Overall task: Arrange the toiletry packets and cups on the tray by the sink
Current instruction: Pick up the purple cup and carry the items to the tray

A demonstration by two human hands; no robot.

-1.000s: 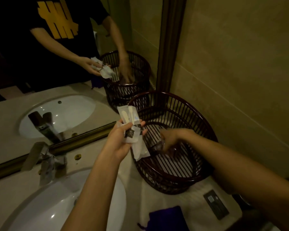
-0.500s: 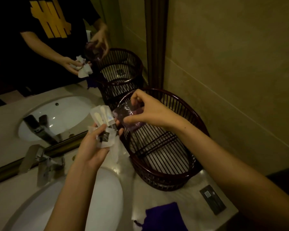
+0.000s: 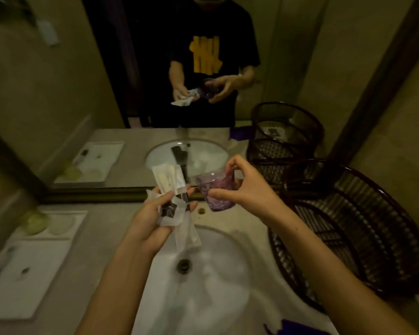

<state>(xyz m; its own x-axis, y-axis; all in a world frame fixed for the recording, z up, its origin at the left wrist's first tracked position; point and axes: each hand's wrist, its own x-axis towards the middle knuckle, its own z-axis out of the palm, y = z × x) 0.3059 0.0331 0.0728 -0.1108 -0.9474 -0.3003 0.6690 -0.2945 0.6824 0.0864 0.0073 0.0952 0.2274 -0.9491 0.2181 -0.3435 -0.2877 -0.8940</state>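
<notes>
My left hand [image 3: 148, 218] grips a bunch of white toiletry packets [image 3: 172, 189] above the back of the sink [image 3: 211, 286]; one long packet hangs down from it. Beside it, my right hand [image 3: 247, 189] holds a purple patterned glass cup [image 3: 214, 191] by its rim and side, upright, over the counter edge behind the basin. A white tray [image 3: 34, 269] lies on the counter at the far left, with small dark items and round pale soaps on it.
A dark slatted basket [image 3: 373, 233] stands on the counter to the right of the sink, against the wall. A purple cloth [image 3: 293, 326] lies at the bottom edge. The mirror [image 3: 82, 93] behind reflects everything.
My right hand has carried the purple cup out of the basket and leftward over the sink. My view has swung left, bringing the white tray into sight.
</notes>
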